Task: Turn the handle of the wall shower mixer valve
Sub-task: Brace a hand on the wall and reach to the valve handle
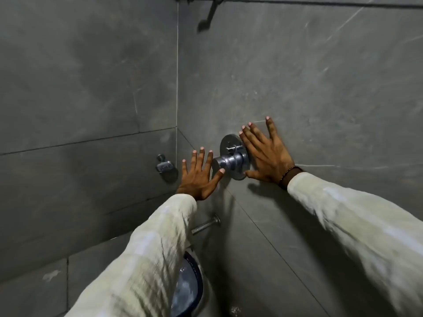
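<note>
A chrome shower mixer valve (233, 156) is set in the grey tiled wall, a round plate with a thick cylindrical handle sticking out and a small pin above it. My left hand (200, 176) is spread open just left of the handle, its thumb tip touching the handle's end. My right hand (265, 152) lies flat and open on the wall just right of the plate, fingers pointing up, thumb by the plate's lower edge. Neither hand grips the handle. Both arms wear pale sleeves.
A small chrome tap (163, 165) sticks out of the left wall near the corner. A chrome spout (204, 225) projects below the valve. A bucket with a dark blue rim (194, 277) stands beneath. A shower arm (209, 14) hangs at the top.
</note>
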Tool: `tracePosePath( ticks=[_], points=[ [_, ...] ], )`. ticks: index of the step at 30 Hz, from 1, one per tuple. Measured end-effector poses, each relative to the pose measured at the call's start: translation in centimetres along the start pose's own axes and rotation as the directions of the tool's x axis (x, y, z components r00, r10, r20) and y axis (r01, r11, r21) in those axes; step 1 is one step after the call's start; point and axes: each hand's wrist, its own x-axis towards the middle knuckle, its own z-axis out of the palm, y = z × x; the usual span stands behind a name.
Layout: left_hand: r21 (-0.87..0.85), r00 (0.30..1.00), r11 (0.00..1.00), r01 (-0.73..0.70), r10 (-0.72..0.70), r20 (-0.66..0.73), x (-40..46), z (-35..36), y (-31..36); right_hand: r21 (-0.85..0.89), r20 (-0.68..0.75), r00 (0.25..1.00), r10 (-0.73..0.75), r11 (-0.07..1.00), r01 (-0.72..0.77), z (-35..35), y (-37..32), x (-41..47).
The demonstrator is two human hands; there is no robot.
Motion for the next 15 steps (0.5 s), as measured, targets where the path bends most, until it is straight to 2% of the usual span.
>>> tracePosePath(
  ticks=[2,6,15],
  points=[
    [-0.001,1.000,1.000,0.014,-0.014,0.017,1.0,1.1,0.1,-0.116,0.061,0.998,-0.022,0.993,0.029,0.9,-0.4,0.6],
    [-0.005,0.999,1.000,0.020,-0.019,0.037,2.6,3.5,-0.3,-0.242,0.062,0.995,-0.076,0.966,0.089,3.0,-1.4,1.6],
    [-0.126,0.997,0.990,0.063,-0.058,0.041,4.0,5.2,-0.7,-0.310,0.021,0.997,-0.072,0.948,0.075,4.8,-2.6,3.5]
  ],
)
